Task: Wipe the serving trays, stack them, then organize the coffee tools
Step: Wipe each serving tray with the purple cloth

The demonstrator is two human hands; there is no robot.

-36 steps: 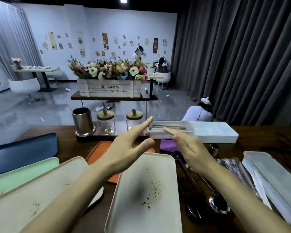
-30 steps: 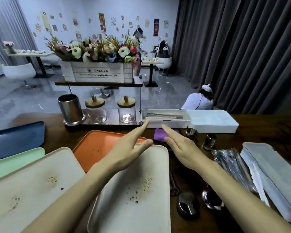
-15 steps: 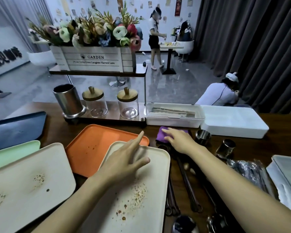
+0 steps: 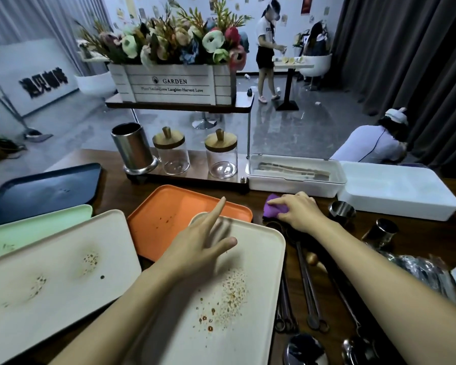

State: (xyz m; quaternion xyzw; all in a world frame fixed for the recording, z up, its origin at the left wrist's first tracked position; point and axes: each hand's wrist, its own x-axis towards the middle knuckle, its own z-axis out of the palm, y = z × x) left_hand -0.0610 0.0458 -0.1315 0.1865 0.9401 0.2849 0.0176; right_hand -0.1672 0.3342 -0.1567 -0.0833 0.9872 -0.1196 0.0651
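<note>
right hand (image 4: 299, 212): fingers curled down over a crumpled purple cloth (image 4: 272, 208), gripping it against the dark wooden table (image 4: 432, 233).
purple cloth: on the table just beyond the far right corner of the near cream rectangular tray (image 4: 258, 248), in front of a white plastic box with a clear lid (image 4: 295, 177).
left hand (image 4: 198, 246): fingers loose and spread, forefinger straight, holding nothing; it sits over the far end of the near cream tray, and contact cannot be told.
near cream tray: scattered with brown and red crumbs; its far edge overlaps an orange rectangular tray (image 4: 169, 206).
other trays: a second cream tray (image 4: 63, 259) with crumb stains lies to the left, overlapping a mint green tray (image 4: 37, 225); a dark blue tray (image 4: 45, 188) lies beyond that.
coffee tools: long-handled metal spoons (image 4: 307, 283) lie on the table right of the near cream tray, under the right forearm; two small steel cups (image 4: 341, 209) stand near the right hand.
behind: a steel cylinder (image 4: 132, 148) and two glass jars with wooden lids (image 4: 171, 154) on a low rack.
</note>
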